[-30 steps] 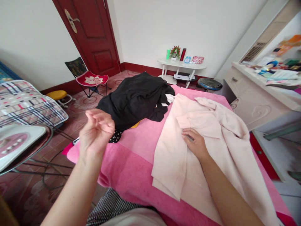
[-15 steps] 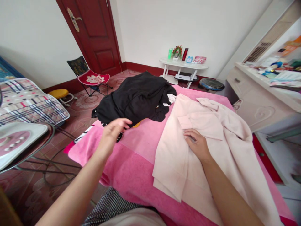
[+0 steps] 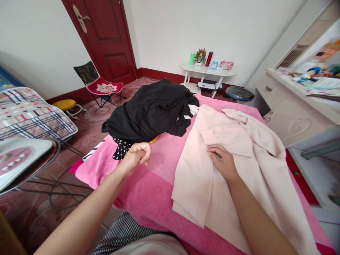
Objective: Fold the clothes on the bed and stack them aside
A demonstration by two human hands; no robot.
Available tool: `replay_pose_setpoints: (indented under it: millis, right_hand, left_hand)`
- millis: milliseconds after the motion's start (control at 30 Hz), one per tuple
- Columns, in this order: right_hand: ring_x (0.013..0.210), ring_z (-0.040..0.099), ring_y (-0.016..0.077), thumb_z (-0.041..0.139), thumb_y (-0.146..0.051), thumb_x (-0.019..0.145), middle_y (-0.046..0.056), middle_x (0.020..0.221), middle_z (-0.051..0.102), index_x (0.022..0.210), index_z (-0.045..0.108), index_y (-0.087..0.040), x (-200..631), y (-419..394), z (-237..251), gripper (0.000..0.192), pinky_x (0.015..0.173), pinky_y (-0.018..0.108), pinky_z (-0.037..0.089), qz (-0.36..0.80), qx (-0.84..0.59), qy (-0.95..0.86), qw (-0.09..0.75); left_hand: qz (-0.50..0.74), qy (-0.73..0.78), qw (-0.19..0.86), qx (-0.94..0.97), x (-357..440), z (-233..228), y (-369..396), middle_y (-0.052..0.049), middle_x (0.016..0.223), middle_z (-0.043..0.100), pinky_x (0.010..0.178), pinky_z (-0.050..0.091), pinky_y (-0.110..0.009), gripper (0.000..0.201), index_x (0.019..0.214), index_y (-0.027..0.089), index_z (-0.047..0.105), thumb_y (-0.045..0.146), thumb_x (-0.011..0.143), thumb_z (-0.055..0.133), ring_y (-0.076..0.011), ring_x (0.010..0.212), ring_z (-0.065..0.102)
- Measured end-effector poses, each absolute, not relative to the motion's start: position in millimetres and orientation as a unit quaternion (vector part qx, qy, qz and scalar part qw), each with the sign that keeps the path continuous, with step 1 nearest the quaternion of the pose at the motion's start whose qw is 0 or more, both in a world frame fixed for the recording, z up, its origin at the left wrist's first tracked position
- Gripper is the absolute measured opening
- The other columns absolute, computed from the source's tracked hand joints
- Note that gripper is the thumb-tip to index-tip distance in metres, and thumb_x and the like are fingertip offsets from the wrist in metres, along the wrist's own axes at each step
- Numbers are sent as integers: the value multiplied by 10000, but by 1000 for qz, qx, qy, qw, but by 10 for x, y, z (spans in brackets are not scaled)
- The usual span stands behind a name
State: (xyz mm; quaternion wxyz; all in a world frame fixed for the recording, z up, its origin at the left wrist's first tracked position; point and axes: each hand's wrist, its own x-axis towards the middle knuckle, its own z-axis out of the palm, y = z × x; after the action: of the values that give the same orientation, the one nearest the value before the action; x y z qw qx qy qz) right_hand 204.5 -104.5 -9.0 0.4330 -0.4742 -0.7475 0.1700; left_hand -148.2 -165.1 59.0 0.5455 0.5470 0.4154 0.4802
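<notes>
A pale pink sweatshirt (image 3: 191, 177) lies spread on the pink blanket (image 3: 148, 184), one sleeve (image 3: 228, 138) folded in across its body. My right hand (image 3: 221, 161) rests on the sweatshirt just below that sleeve's cuff, fingers loosely bent with a gap at the thumb. To the left, my left hand (image 3: 138, 156) hovers over the blanket with its fingers curled in and nothing visible in them. Just beyond it are a black garment (image 3: 148, 109) in a heap and a black cloth with white dots (image 3: 122, 148) sticking out from under it.
A round table (image 3: 29, 170) with a white tray stands at the left, by a checked padded cover (image 3: 37, 113). Behind the bed are a folding chair (image 3: 105, 86), a yellow stool (image 3: 65, 104) and a small white table (image 3: 207, 69). A cluttered dresser (image 3: 297, 106) borders the right.
My left hand has drawn down and a little right, away from the black garment, and its fingers have curled in. More of the dotted cloth shows. My right hand stays on the sweatshirt.
</notes>
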Motion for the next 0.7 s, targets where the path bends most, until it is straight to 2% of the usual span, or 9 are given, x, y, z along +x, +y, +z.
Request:
replay_pose_setpoints:
  millis: [67, 133, 200, 300, 333, 400, 500, 600, 700]
  right_hand:
    - [930, 605, 213, 566, -241, 808, 53, 944, 656, 827, 672, -237, 2048, -1041, -103, 107, 871, 393, 487, 170, -475, -745, 436]
    - [933, 604, 211, 564, -242, 811, 52, 946, 655, 828, 672, -237, 2051, -1041, -113, 110, 867, 388, 489, 173, -477, -743, 438]
    - [944, 602, 207, 558, -235, 817, 51, 961, 651, 830, 671, -237, 2051, -1045, -115, 113, 873, 380, 485, 177, -478, -742, 435]
    - [954, 599, 201, 549, -220, 824, 48, 972, 645, 828, 667, -237, 2045, -1053, -101, 120, 881, 371, 477, 181, -481, -744, 428]
    - [949, 600, 200, 548, -216, 825, 47, 968, 644, 832, 667, -237, 2043, -1055, -94, 121, 874, 368, 478, 181, -482, -743, 427]
    - [934, 602, 198, 548, -212, 823, 46, 954, 643, 839, 667, -237, 2039, -1058, -80, 122, 856, 364, 483, 181, -484, -742, 427]
    - [934, 600, 201, 554, -208, 814, 46, 950, 645, 839, 671, -238, 2038, -1062, -65, 124, 856, 369, 481, 179, -480, -744, 429]
    - [948, 596, 203, 555, -196, 806, 47, 957, 646, 841, 675, -238, 2045, -1064, -65, 131, 874, 379, 475, 179, -474, -745, 434]
    - [940, 598, 200, 549, -176, 801, 45, 950, 648, 833, 672, -236, 2054, -1061, -73, 141, 878, 381, 475, 184, -473, -742, 437]
  left_hand:
    - [447, 440, 474, 617, -1411, 606, -1661, 5, 604, 587, 611, 430, -232, 95, 698, 178, 646, 160, 689, 553, -129, 612, 544]
    - [370, 437, 473, 670, -1340, 593, -1714, -11, 718, 649, 680, 449, -248, 131, 819, 187, 686, 249, 713, 642, -164, 732, 590]
    - [282, 411, 552, 668, -1293, 582, -1772, 15, 545, 583, 609, 449, -244, 238, 787, 172, 679, 393, 802, 592, -144, 567, 567]
    - [245, 412, 607, 634, -1206, 618, -1765, 70, 366, 373, 466, 372, -207, 449, 672, 154, 624, 484, 902, 424, -73, 332, 356]
    - [263, 423, 588, 637, -1146, 639, -1726, 73, 380, 372, 449, 346, -196, 435, 666, 153, 612, 476, 900, 437, -64, 336, 336]
    - [310, 422, 523, 672, -956, 671, -1605, 43, 486, 477, 475, 347, -188, 320, 699, 153, 620, 406, 871, 523, -75, 430, 422]
    - [363, 344, 428, 753, -555, 629, -1378, -47, 851, 640, 705, 450, -249, 120, 867, 171, 661, 223, 829, 559, -153, 786, 588]
    - [367, 302, 347, 809, -209, 444, -1169, -79, 1127, 596, 930, 405, -341, 363, 1066, 202, 623, 67, 739, 540, -208, 1059, 534]
    - [357, 345, 309, 811, -57, 206, -1034, -64, 973, 620, 883, 418, -326, 431, 1010, 185, 613, -16, 659, 464, -195, 950, 556]
